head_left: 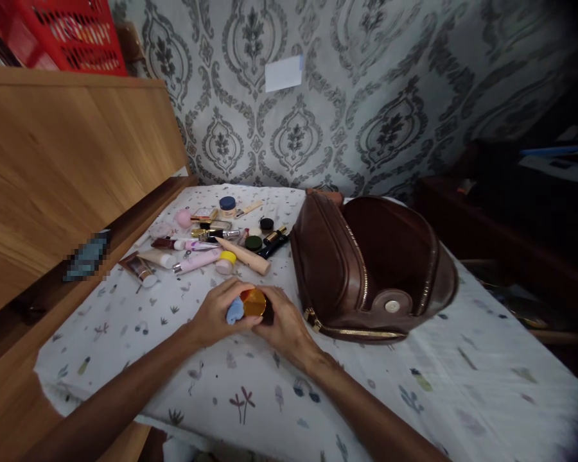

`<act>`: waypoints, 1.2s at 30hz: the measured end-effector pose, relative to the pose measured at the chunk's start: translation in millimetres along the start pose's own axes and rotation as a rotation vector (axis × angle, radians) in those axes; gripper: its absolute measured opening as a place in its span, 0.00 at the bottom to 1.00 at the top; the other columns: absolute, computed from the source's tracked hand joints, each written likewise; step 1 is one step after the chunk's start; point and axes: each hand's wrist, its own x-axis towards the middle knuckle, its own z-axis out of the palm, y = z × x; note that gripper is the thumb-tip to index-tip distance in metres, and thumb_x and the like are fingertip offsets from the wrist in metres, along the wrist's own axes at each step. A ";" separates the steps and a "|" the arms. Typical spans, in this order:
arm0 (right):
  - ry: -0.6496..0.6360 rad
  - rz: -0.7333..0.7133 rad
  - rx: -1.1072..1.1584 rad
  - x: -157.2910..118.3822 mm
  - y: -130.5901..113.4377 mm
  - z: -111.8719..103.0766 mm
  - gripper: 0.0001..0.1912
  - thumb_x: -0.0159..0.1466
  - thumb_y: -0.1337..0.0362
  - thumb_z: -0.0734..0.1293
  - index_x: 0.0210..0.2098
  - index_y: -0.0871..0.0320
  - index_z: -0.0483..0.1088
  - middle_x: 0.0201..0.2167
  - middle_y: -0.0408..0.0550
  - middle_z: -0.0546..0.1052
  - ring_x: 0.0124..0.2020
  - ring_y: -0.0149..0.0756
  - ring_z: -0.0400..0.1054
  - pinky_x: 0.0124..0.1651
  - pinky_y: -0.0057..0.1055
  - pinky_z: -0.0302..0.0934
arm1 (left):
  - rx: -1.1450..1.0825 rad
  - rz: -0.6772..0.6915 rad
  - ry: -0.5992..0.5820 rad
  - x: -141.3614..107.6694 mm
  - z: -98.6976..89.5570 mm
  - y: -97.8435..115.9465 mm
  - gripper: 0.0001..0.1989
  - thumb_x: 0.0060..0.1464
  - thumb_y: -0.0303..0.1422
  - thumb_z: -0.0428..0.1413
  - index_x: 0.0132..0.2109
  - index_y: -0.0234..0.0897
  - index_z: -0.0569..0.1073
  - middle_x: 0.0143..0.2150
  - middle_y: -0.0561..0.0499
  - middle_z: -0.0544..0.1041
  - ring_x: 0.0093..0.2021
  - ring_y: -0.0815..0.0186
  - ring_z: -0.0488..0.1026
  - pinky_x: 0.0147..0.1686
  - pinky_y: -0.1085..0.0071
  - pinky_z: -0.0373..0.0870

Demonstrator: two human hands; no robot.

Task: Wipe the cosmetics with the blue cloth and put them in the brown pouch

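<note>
My left hand (218, 312) and my right hand (289, 322) meet over the front middle of the table. Between them is a small round container with a shiny gold-orange top (254, 302); its dark side shows by my right fingers, which are wrapped round it. A crumpled light-blue cloth (235, 311) is pinched in my left hand, whose fingers also touch the container. Just beyond lie a pink jar with a yellow lid (226, 262) and a beige tapered tube (245, 256). Right of my hands stands a brown leather bag (330, 256), unzipped, its inside dark.
Several cosmetics lie in a cluster at the back left, among them a blue-lidded jar (228, 206), a pink sponge (183, 219) and a brown tube (138, 269). A patterned white cloth (250, 398) covers the table. A wooden cabinet (77, 141) borders the left, a papered wall the back.
</note>
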 end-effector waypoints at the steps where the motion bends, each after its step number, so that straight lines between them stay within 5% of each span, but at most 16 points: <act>1: -0.013 0.009 0.082 -0.4 -1.4 -0.6 0.24 0.54 0.70 0.71 0.50 0.58 0.70 0.43 0.48 0.78 0.44 0.42 0.72 0.49 0.38 0.67 | -0.023 0.004 0.028 0.2 -0.8 0.5 0.19 0.58 0.43 0.60 0.52 0.37 0.73 0.41 0.47 0.75 0.41 0.61 0.74 0.41 0.66 0.72; 4: -0.021 0.017 0.215 -1.3 -3.5 -1.8 0.23 0.55 0.69 0.69 0.51 0.57 0.69 0.40 0.44 0.78 0.38 0.37 0.72 0.42 0.32 0.68 | -0.051 0.038 0.023 0.5 -3.3 0.3 0.21 0.59 0.42 0.59 0.56 0.38 0.72 0.43 0.46 0.76 0.43 0.60 0.74 0.43 0.66 0.73; 16: 0.070 -0.210 0.030 -2.7 -15.1 -13.6 0.28 0.55 0.71 0.68 0.56 0.57 0.67 0.50 0.53 0.75 0.50 0.43 0.72 0.53 0.39 0.68 | 0.175 0.188 0.082 8.3 -11.1 22.2 0.18 0.62 0.37 0.54 0.56 0.36 0.69 0.39 0.46 0.75 0.37 0.63 0.74 0.37 0.68 0.75; 19: 0.131 -0.241 -0.008 -5.1 -36.1 -33.0 0.28 0.54 0.71 0.69 0.54 0.55 0.67 0.52 0.54 0.72 0.54 0.46 0.69 0.55 0.42 0.67 | 0.164 0.292 0.103 23.1 -20.6 38.8 0.19 0.61 0.38 0.56 0.58 0.37 0.69 0.38 0.46 0.75 0.37 0.63 0.74 0.36 0.69 0.74; 23: 0.215 -0.269 -0.111 -15.8 -68.5 -69.5 0.25 0.55 0.71 0.70 0.52 0.55 0.69 0.42 0.50 0.74 0.45 0.44 0.69 0.48 0.41 0.69 | 0.083 0.408 0.125 47.5 -26.2 66.2 0.24 0.62 0.47 0.56 0.60 0.39 0.69 0.44 0.45 0.78 0.42 0.60 0.76 0.43 0.66 0.74; 26: 0.275 -0.266 -0.072 -26.1 -86.4 -100.8 0.25 0.58 0.66 0.73 0.54 0.53 0.69 0.43 0.48 0.75 0.46 0.44 0.71 0.50 0.41 0.69 | -0.085 0.352 0.139 69.9 -22.8 86.2 0.25 0.65 0.51 0.49 0.59 0.40 0.71 0.49 0.45 0.79 0.47 0.59 0.77 0.47 0.65 0.74; 30: 0.419 -0.159 0.153 -29.3 -89.5 -143.0 0.23 0.59 0.58 0.75 0.52 0.51 0.69 0.47 0.47 0.78 0.46 0.41 0.74 0.49 0.38 0.71 | -0.063 0.325 0.153 101.8 -8.6 97.7 0.16 0.70 0.36 0.46 0.57 0.39 0.73 0.50 0.46 0.79 0.49 0.61 0.77 0.49 0.65 0.74; 33: 0.562 -0.109 0.198 -18.8 -76.6 -169.6 0.21 0.58 0.57 0.75 0.48 0.53 0.69 0.44 0.47 0.79 0.44 0.41 0.75 0.49 0.39 0.71 | 0.244 0.521 -0.051 114.0 4.7 91.2 0.21 0.64 0.26 0.48 0.61 0.42 0.70 0.61 0.45 0.74 0.62 0.55 0.68 0.57 0.54 0.72; 36: 0.560 -0.084 0.138 -1.8 -59.2 -186.0 0.21 0.57 0.59 0.75 0.47 0.55 0.69 0.43 0.47 0.79 0.44 0.41 0.76 0.50 0.41 0.70 | 0.404 0.583 -0.163 110.9 13.7 80.7 0.29 0.59 0.22 0.48 0.66 0.43 0.64 0.67 0.45 0.68 0.69 0.51 0.60 0.58 0.47 0.72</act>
